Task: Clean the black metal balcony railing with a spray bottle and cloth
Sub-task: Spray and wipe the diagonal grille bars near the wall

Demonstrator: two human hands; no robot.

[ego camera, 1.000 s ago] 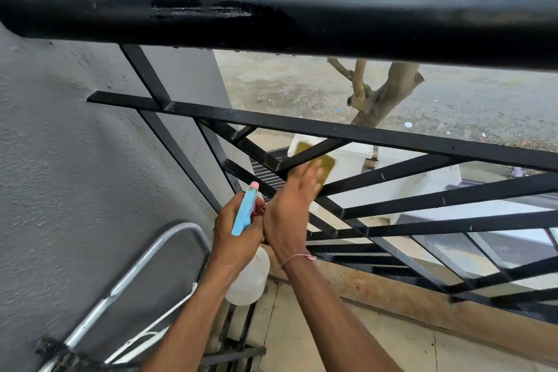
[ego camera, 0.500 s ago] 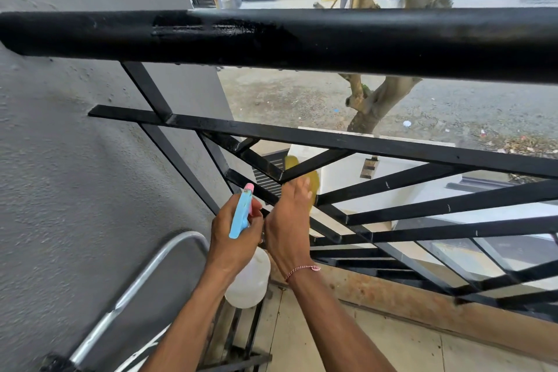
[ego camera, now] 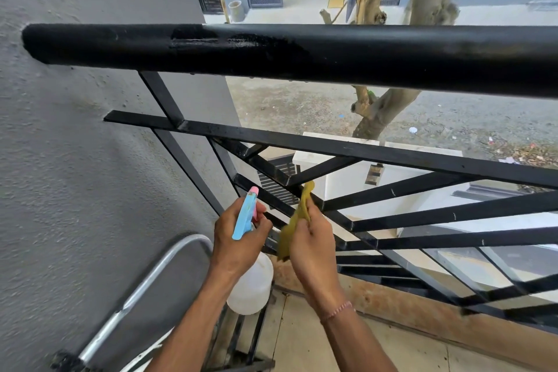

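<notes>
The black metal railing (ego camera: 362, 51) crosses the view, a thick round top rail above flat bars that fan out from a joint near the centre. My left hand (ego camera: 238, 238) grips the spray bottle (ego camera: 250, 284), a white body with a blue and pink trigger head pointing up toward the bars. My right hand (ego camera: 314, 238) holds a crumpled yellow-green cloth (ego camera: 297, 217), whose upper tip touches a slanted bar just below the joint. A wet glossy patch shows on the top rail.
A grey rough wall (ego camera: 75, 160) closes off the left side. A silver metal tube frame (ego camera: 142, 284) leans at lower left. Tiled balcony floor (ego camera: 377, 350) lies below. Beyond the bars are a tree trunk (ego camera: 383, 112) and the street far below.
My right hand has pulled back from between the bars toward me, the cloth now bunched in its fingers. The view has tilted down a little. The left hand still holds the bottle.
</notes>
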